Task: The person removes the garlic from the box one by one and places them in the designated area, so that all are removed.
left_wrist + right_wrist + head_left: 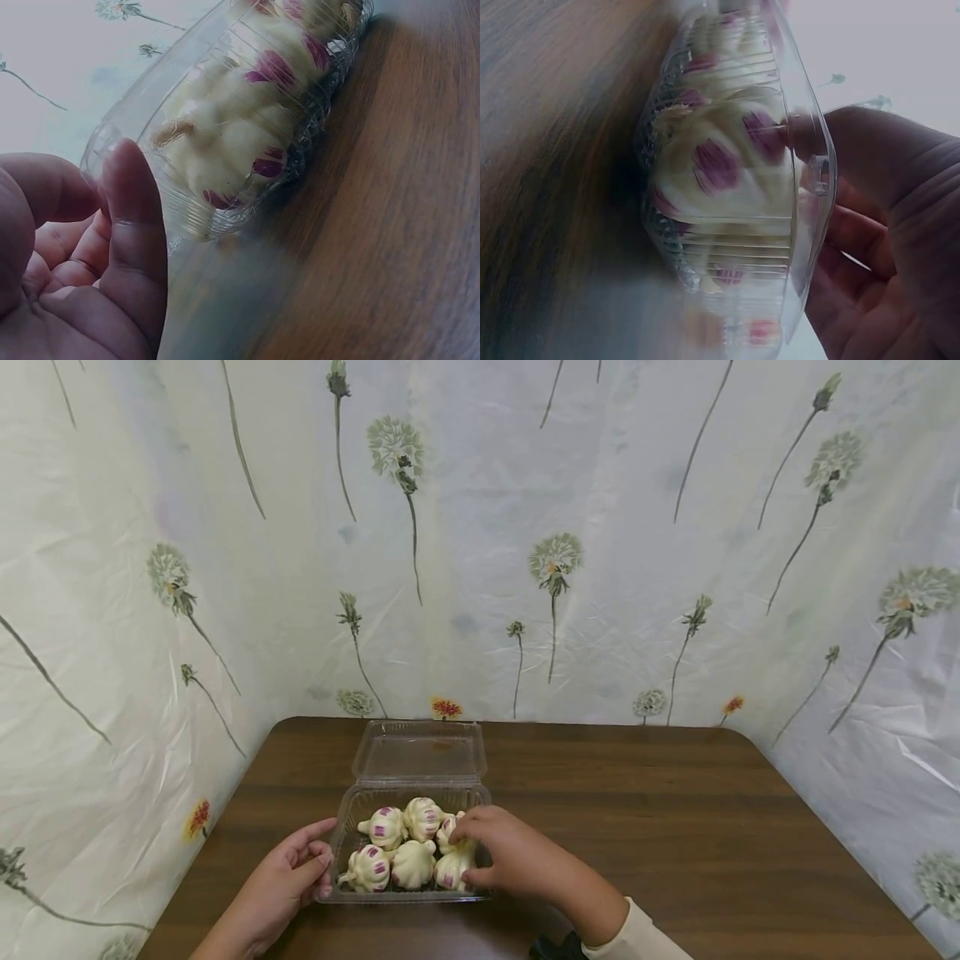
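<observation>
A clear plastic clamshell box (408, 897) sits on the table with its lid (420, 756) folded back behind it. Several cream garlic bulbs (413, 864) with purple patches lie inside in two rows. My left hand (288, 872) pinches the box's left rim between thumb and finger, beside a garlic bulb (225, 142). From the right, my right hand (517, 856) reaches over the rim, thumb and fingers around the front right garlic bulb (452, 868). In the right wrist view the thumb tip presses against that bulb inside the clear wall; the other fingertips are partly hidden.
The brown wooden table (637, 827) extends to the right of the box. Behind it and at both sides hangs a pale curtain (465, 568) with dandelion prints. A dark object (558, 946) lies partly in view below the right forearm.
</observation>
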Demonstrator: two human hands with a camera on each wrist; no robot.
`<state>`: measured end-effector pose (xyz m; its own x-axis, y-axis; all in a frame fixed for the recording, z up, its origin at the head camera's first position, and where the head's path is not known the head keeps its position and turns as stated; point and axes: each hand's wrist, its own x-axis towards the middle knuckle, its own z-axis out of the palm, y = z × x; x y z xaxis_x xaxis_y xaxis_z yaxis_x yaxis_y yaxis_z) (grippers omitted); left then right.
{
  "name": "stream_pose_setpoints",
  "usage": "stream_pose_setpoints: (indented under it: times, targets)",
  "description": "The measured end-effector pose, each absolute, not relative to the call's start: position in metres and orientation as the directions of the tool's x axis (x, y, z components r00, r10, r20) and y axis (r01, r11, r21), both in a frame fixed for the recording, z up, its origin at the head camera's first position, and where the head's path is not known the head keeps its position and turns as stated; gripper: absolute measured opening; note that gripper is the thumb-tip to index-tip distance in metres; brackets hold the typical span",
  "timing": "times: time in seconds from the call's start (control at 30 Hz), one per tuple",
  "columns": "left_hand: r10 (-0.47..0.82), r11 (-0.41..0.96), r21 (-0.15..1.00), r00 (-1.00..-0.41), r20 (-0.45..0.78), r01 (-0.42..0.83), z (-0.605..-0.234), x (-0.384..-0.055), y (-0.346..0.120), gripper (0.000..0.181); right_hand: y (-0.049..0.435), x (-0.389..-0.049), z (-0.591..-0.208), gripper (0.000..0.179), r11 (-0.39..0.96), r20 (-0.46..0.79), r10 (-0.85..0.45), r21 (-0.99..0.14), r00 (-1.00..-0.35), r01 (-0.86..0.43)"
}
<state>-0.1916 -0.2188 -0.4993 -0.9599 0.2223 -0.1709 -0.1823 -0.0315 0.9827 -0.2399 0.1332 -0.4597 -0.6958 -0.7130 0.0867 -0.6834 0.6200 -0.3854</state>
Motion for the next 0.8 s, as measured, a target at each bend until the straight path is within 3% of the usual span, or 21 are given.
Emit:
stream_pose_setpoints:
  times: [0.43, 0.8]
  targets:
    - [0.219, -0.021, 0.983, -0.960, -0.171, -0.180, -0.4992, -0.1923, -0.2197, 0.063, 0.1337, -0.2423, -0.4608, 0.026, 0.587, 0.112, -0.753, -0.330, -0.648, -0.739]
    - [0.223, -0.026, 0.984, -0.960, -0.168, -0.178, -0.4979, -0.1919, -0.2202, 0.062, 0.1307, -0.2438, -0.4546, 0.039, 0.574, 0.018, -0.797, -0.289, -0.604, -0.766]
